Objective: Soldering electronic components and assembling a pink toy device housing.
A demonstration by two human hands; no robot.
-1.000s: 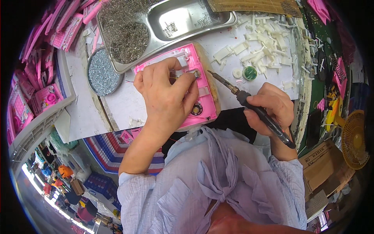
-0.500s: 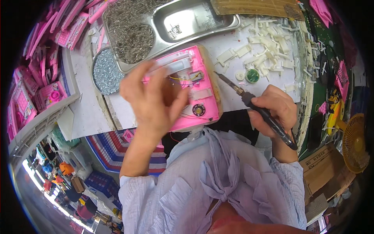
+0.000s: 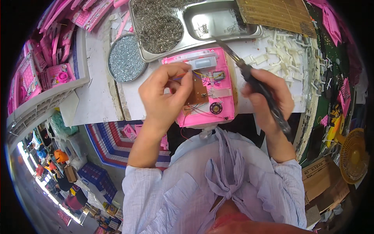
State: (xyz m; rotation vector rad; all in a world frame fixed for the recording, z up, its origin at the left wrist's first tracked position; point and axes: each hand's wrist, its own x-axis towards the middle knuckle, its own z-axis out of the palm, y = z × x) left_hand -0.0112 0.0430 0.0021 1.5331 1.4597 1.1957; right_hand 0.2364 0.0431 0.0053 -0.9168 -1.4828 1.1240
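A pink plastic toy housing [image 3: 229, 89] lies open side up at the table's front edge. In it are a brown circuit board [image 3: 198, 93], a small round speaker [image 3: 216, 108], a small metal-cased part [image 3: 219, 76] and a pale grey cover [image 3: 204, 63]. My left hand [image 3: 163, 91] is over the housing's left side, thumb and forefinger pinched on thin red and blue wires [image 3: 180, 75]. My right hand [image 3: 272, 95] is closed round the black handle of a soldering iron [image 3: 263, 87]. The iron's tip points up and left, in the air near the steel tray.
A steel tray [image 3: 255, 32] with screws stands at the back, partly under cardboard [image 3: 272, 15]. Beside it is a round dish of small silvery pieces [image 3: 126, 58]. White plastic parts [image 3: 282, 52] lie at right; pink housings [image 3: 50, 74] fill a crate at left.
My left hand has closed to a pinch on the wires. My right hand has lifted the soldering iron's tip toward the tray. The whole view has shifted, so the table sits further right.
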